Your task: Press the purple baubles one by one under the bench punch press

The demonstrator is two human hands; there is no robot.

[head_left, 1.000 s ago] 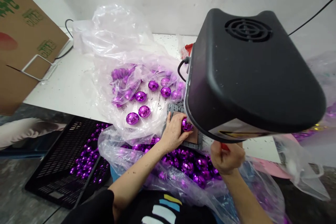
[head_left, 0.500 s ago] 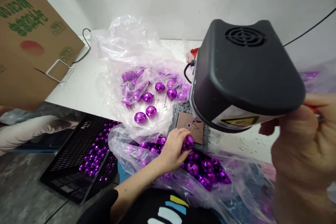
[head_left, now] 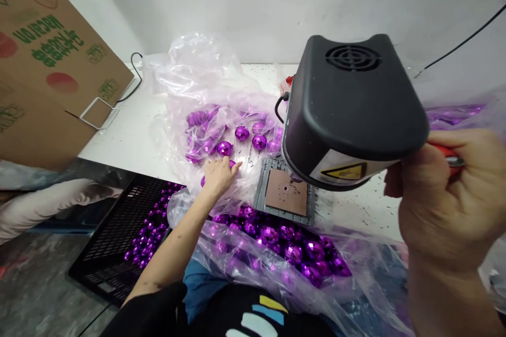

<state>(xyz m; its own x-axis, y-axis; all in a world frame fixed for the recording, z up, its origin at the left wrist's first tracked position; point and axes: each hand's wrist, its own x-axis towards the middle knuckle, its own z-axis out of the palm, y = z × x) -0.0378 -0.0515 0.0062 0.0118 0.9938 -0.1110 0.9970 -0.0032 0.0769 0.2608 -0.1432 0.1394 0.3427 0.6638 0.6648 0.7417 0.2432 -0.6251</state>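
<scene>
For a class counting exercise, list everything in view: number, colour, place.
Machine: one, black, right
Label: one, white-yellow, on machine
Plate: one, grey, below machine
Pad: one, brown, on plate
Table: one, white, centre
Crate: one, black, lower left
Plastic bags: several, clear, centre, front
Shiny balls: many, purple, table, crate, bags
Cardboard box: one, brown, left
Unclear object: one, red, behind machine
Cables: several, black, both sides
Wall: one, pale, back
Handle: one, red, right
Co-worker's limb: one, pale-clothed, left
Shirt: one, black, bottom
Left hand: one, bare, among balls
Right hand: one, bare, gripping handle

Black top (head_left: pixel 225 305), yellow-blue-white print (head_left: pixel 269 315)
</scene>
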